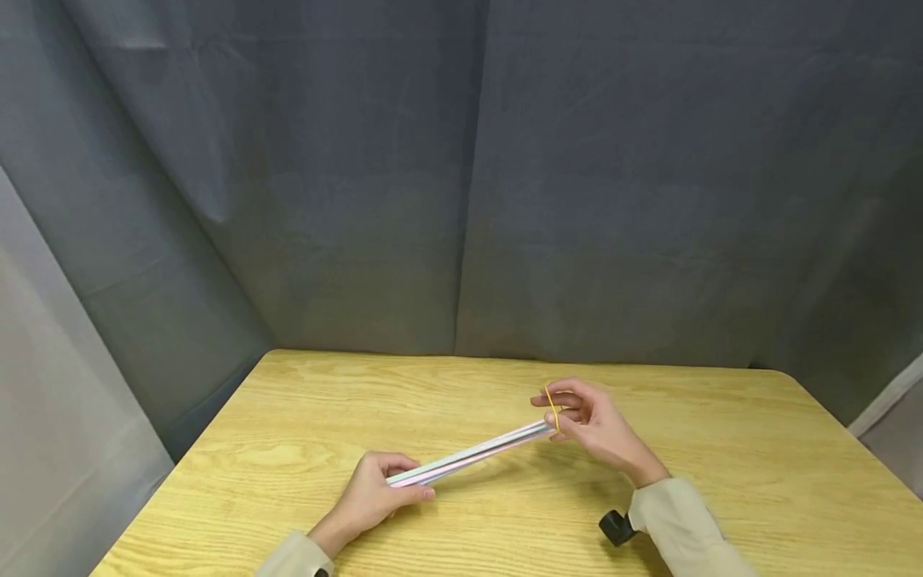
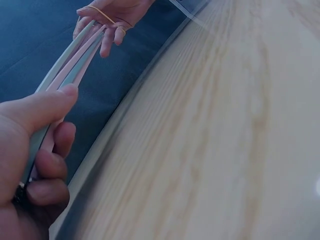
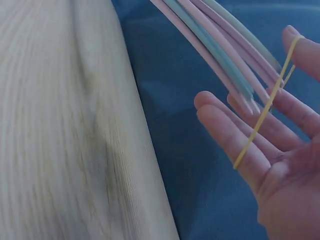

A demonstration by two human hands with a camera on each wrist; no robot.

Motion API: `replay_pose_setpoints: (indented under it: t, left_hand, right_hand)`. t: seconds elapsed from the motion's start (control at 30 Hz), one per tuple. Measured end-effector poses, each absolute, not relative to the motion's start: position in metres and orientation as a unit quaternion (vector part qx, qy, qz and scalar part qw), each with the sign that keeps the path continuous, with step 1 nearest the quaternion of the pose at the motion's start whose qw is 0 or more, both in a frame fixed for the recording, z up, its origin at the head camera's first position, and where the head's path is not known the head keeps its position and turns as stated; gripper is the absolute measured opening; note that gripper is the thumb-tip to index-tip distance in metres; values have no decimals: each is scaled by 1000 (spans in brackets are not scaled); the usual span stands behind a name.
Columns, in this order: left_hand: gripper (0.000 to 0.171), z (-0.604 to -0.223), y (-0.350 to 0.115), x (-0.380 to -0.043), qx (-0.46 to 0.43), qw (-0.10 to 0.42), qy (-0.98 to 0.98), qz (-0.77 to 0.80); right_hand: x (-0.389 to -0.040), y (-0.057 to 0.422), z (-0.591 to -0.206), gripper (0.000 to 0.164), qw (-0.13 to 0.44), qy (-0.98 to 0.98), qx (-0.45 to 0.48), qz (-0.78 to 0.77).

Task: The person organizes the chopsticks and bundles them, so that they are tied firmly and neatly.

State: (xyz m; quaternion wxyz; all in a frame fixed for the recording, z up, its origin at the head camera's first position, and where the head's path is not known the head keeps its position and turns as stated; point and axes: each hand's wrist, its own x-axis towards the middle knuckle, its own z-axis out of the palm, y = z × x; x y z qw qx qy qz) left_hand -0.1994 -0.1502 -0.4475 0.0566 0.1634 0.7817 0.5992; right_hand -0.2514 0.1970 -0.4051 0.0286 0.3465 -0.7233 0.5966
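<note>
My left hand (image 1: 371,493) grips one end of a bundle of long, thin pastel straws (image 1: 476,457), thumb on top and fingers curled beneath. Pink, white and blue-green ones show, slanting up to the right above the table. A thin yellow rubber band (image 1: 553,407) is stretched between the thumb and fingers of my right hand (image 1: 598,429). In the right wrist view, that hand's fingers are spread and fairly straight. The far straw tips (image 3: 248,102) lie by the fingers, at the band (image 3: 265,111); whether they pass through its loop is hard to tell.
A light wood-grain table (image 1: 324,401) lies under both hands. Dark grey curtains (image 1: 360,200) hang behind its back edge, and a paler panel (image 1: 58,385) stands at the left. A small black device (image 1: 617,528) sticks out by the right sleeve.
</note>
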Motion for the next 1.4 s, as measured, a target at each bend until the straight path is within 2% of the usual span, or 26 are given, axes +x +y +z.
replay_pose_setpoints:
  t: [0.3, 0.57, 0.73, 1.0, 1.3, 1.4]
  left_hand:
    - [30, -449, -150, -199, 178, 63, 785, 591]
    - [30, -447, -149, -199, 178, 59, 782, 595]
    - [29, -447, -148, -198, 176, 55, 782, 596]
    - [30, -449, -147, -198, 174, 46, 779, 601]
    - [27, -450, -141, -196, 164, 18, 771, 614]
    - [28, -450, -141, -194, 153, 10, 769, 620]
  right_hand:
    - [-247, 184, -407, 36, -47, -736, 342, 583]
    - [-246, 178, -413, 32, -25, -728, 356, 585]
    - [-245, 179, -413, 28, -46, -710, 355, 606]
    - [-245, 180, -415, 33, -73, -672, 379, 632]
    - [-247, 177, -426, 37, -184, -523, 387, 737]
    - [-246, 172, -431, 33, -188, -506, 369, 757]
